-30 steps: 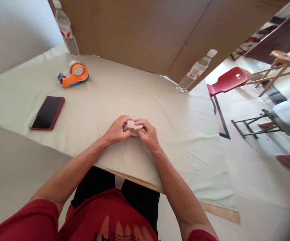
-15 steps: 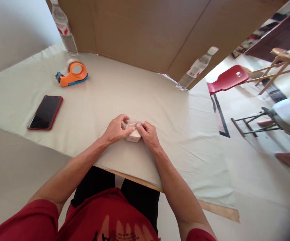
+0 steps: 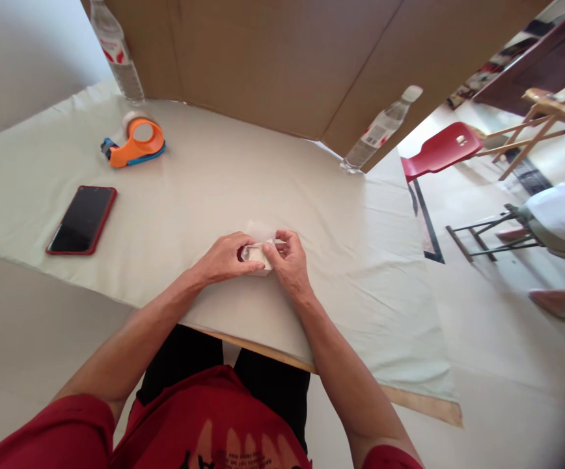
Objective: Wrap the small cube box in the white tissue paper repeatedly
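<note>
Looking at a small white box [image 3: 260,271] near the front edge of the pale tablecloth [image 3: 219,189], cupped between both hands. Can't say for sure whether resting flat or lifted a touch. Holding with the left hand [image 3: 226,257] on the 9 o'clock side, curved loosely, thumb laid along toward 6. Using the right hand [image 3: 289,260] over at 3 o'clock, thumb by the top corner, fingers half curled with a bit of a gap; can't tell whether really pinching anything there. At 12, sticking up past the fingers, a thin flap [image 3: 261,230], maybe loose sheet, maybe part of the box. Guessing light card or paper: fairly stiff at the corners, soft across the walls, easy to dent, maybe a little slick. Can't see any contents, so no clue on hidden weight. Would go for low side walls at 9 and 3, light pressure, and only fingertips on that flap, given the likely risk of creasing or tearing. Plenty of distance from the tape dispenser [image 3: 138,143] toward 10 and the phone [image 3: 82,220] just past 9.
</note>
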`<state>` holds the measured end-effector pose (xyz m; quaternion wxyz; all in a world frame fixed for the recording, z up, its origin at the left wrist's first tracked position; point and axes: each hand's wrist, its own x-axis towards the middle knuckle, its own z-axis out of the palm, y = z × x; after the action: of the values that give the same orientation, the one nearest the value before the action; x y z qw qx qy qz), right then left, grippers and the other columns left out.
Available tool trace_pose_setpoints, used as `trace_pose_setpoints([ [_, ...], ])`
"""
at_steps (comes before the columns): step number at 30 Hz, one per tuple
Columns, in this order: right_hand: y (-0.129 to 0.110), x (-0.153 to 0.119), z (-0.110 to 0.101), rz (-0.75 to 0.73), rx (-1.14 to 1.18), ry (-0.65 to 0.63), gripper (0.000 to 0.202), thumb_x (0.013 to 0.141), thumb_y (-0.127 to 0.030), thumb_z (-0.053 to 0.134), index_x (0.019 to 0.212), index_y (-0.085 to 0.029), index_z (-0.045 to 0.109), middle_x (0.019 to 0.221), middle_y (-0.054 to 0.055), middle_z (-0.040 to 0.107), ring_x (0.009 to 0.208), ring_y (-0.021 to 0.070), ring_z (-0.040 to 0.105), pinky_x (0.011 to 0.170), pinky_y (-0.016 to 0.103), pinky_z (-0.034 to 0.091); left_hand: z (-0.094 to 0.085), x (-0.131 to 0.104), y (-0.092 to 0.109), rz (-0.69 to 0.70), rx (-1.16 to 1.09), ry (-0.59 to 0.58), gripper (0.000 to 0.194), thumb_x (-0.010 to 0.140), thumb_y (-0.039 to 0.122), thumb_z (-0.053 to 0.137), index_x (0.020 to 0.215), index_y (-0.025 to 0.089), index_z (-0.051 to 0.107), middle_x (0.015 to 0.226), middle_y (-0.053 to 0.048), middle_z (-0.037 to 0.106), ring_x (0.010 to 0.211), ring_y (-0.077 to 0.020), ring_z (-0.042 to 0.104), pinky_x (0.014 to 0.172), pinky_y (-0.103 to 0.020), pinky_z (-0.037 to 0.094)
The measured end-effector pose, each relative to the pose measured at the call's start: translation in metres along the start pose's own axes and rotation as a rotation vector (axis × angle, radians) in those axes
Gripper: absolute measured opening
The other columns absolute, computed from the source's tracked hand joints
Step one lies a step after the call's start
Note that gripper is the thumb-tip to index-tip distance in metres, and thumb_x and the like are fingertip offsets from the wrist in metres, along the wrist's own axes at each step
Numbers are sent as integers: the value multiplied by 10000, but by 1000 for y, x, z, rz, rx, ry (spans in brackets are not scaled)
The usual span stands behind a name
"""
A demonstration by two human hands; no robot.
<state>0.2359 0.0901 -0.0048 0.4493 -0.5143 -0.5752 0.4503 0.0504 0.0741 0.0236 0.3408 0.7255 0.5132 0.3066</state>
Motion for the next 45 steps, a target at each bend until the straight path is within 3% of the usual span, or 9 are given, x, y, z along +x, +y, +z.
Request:
trace_pose_setpoints([
  [4,-2,-5,1,-8,-52,42,451,763,-484,709,1092,-247,509,999,44,627,863,194,644,663,310,546,-4,0,1,45,21,-43,359,733,436,727,979,178,690,894,-34,660,758,-171,593,671,-277,451],
  [9,-3,-8,1,-50,-88,121,529,748,-484,737,1150,-245,489,1187,93,604,914,197,634,632,294,555,-8,-1,2,89,45,-103,374,722,370,722,1039,177,682,956,-45,672,822,-190,617,721,-289,464],
  [12,0,-7,0,-118,-131,82,360,797,-472,694,1035,-236,562,1241,99,592,903,181,627,644,287,549,-9,-1,2,64,53,-110,355,727,381,719,1017,181,673,940,-40,676,810,-191,621,714,-292,463],
  [15,1,-7,-2,-202,-205,-1,263,878,-473,607,879,-213,653,1202,111,599,1023,215,627,754,323,555,-8,0,0,64,53,-110,342,731,396,725,996,188,664,932,-38,675,805,-189,619,717,-295,468],
  [20,-4,-6,-6,-230,-241,-147,405,952,-523,515,822,-210,736,1225,108,629,1112,238,631,1016,391,475,-7,-1,-2,143,-36,-83,357,702,356,742,1004,184,660,1144,-91,676,975,-216,636,783,-297,488],
  [26,-9,-5,-6,-175,-231,-226,487,954,-603,482,874,-226,780,1254,95,643,1122,245,625,1017,383,467,-8,-2,3,-10,-119,-197,334,722,386,736,992,197,679,826,4,682,712,-156,595,628,-257,433],
  [37,-5,-3,-7,-187,-200,-144,490,938,-629,479,857,-217,731,1240,113,629,1195,278,592,1061,425,443,-6,2,5,-85,-263,-206,331,677,355,754,938,189,636,799,22,619,685,-133,546,599,-242,412],
  [41,-5,7,-11,-144,-130,-58,467,928,-625,483,838,-217,691,1080,90,685,1089,250,622,980,397,487,-6,2,6,-99,-264,-203,302,671,311,737,926,187,633,792,22,617,682,-134,542,598,-243,402],
  [45,-5,22,-12,3,-59,-76,401,842,-536,615,1074,-210,651,905,41,689,822,199,636,751,344,521,-7,3,7,-116,-279,-212,323,667,318,733,946,188,637,808,14,625,694,-142,549,603,-249,407],
])
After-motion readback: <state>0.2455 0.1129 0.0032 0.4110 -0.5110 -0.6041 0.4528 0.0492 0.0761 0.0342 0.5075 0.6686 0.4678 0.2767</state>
